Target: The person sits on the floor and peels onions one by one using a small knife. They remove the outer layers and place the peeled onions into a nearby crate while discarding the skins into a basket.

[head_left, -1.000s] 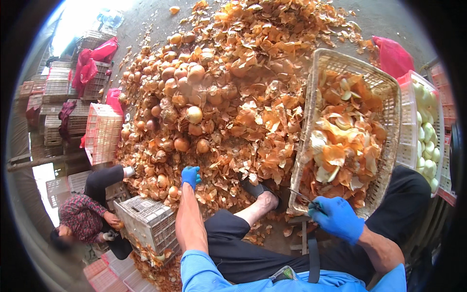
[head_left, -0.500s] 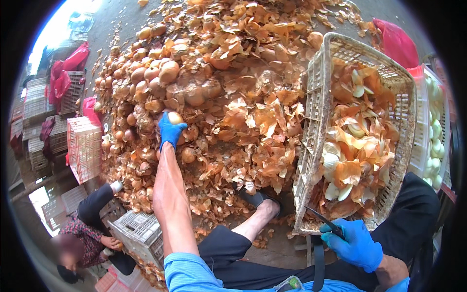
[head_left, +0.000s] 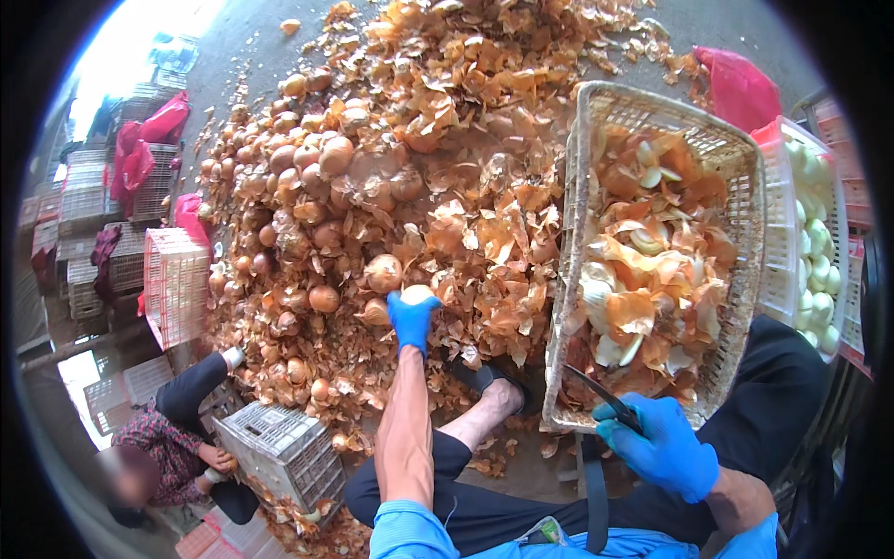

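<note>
My left hand (head_left: pixel 411 321), in a blue glove, is closed round a pale onion (head_left: pixel 417 294) above the heap of skins. A brown onion (head_left: pixel 384 273) lies just beyond it. My right hand (head_left: pixel 663 447), also gloved in blue, grips a knife (head_left: pixel 610 399) by its dark handle. The blade points up and left, over the near end of a dirty white plastic crate (head_left: pixel 567 279). Inside that crate lie brown onion skins (head_left: pixel 629 311) and pale onion pieces (head_left: pixel 597 284).
Unpeeled onions (head_left: pixel 307 158) and loose skins spread across the floor ahead. Peeled onions (head_left: pixel 819 270) fill a white crate at the far right. At lower left a person (head_left: pixel 168 447) sits beside a grey crate (head_left: pixel 270 438). Stacked crates (head_left: pixel 86 196) and pink bags (head_left: pixel 736 88) stand around.
My left hand has drawn back from the onion pile toward me and to the right, carrying the onion. My right hand keeps hold of the knife beside the crate. The view has shifted slightly.
</note>
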The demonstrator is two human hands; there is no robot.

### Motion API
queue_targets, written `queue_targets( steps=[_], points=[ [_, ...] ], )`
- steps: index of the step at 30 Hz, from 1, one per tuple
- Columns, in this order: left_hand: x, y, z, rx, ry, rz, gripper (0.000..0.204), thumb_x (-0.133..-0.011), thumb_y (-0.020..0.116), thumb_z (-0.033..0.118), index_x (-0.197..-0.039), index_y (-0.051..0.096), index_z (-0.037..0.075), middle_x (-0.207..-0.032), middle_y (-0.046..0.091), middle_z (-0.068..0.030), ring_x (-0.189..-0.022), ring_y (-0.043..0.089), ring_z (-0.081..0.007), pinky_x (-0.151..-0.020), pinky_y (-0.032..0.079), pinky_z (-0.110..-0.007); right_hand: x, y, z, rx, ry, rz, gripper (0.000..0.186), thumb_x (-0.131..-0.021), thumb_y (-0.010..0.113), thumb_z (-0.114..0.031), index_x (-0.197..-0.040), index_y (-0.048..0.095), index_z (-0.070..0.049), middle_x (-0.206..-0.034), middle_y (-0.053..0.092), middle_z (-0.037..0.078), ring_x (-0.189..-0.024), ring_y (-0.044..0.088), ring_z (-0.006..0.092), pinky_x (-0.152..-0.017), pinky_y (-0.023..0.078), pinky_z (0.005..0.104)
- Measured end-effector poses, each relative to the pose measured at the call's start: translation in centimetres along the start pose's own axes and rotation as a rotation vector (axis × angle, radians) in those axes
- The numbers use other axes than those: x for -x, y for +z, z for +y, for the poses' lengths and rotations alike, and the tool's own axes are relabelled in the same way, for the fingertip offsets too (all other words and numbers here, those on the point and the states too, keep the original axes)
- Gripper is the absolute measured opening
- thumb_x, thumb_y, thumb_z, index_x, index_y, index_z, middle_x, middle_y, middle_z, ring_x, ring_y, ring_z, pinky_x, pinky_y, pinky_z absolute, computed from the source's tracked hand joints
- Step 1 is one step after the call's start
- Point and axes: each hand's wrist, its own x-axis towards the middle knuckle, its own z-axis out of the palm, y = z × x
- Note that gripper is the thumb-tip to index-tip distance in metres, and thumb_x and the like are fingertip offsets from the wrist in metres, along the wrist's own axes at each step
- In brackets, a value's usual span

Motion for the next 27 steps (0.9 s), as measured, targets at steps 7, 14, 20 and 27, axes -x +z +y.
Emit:
queue_targets(
  steps=[7,14,20,27],
  points=[
    [9.7,-5.4,11.3,1.5,-0.581,-0.359,0.071,-0.081,0.075,0.059,-0.129,0.058,0.01,-0.115,0.067,-0.0155,-0.097,0.066,-0.0394,-0.076,0.06,-0.054,0.6,0.4,2.3,-0.085,-0.094,-0.012,0.027,-0.096,0.064,-0.023,-0.103,0.068,0.003,-0.076,0.071,0.013,-0.067,0.066,0.0161,-0.061,0.05,0.0334],
    [20.9,-7.0,19.2,1.575,-0.516,-0.54,0.073,-0.084,0.074,0.059,-0.13,0.059,0.004,-0.122,0.065,-0.021,-0.105,0.065,-0.0416,-0.086,0.057,-0.053,1.3,0.5,2.9,-0.357,-0.181,-0.037,0.025,-0.092,0.069,-0.023,-0.099,0.069,0.0,-0.073,0.065,0.002,-0.067,0.06,0.0093,-0.06,0.048,0.0282],
    [28.4,-4.8,23.1,1.455,-0.497,-0.699,0.07,-0.092,0.067,0.054,-0.139,0.054,0.005,-0.137,0.058,-0.0219,-0.122,0.059,-0.04,-0.101,0.052,-0.058,0.8,1.9,5.3,-0.688,-0.316,-0.025,0.037,-0.087,0.08,-0.012,-0.119,0.066,0.001,-0.096,0.072,0.005,-0.083,0.066,0.0102,-0.074,0.055,0.0247],
    [31.2,-0.7,22.7,1.355,-0.438,-0.797,0.064,-0.097,0.061,0.051,-0.141,0.05,0.005,-0.136,0.06,-0.0185,-0.12,0.062,-0.0346,-0.098,0.055,-0.054,-0.2,2.1,7.6,-0.835,-0.42,0.228,0.036,-0.093,0.076,-0.018,-0.12,0.066,0.003,-0.103,0.071,0.007,-0.092,0.067,0.0137,-0.083,0.056,0.029]
  ],
)
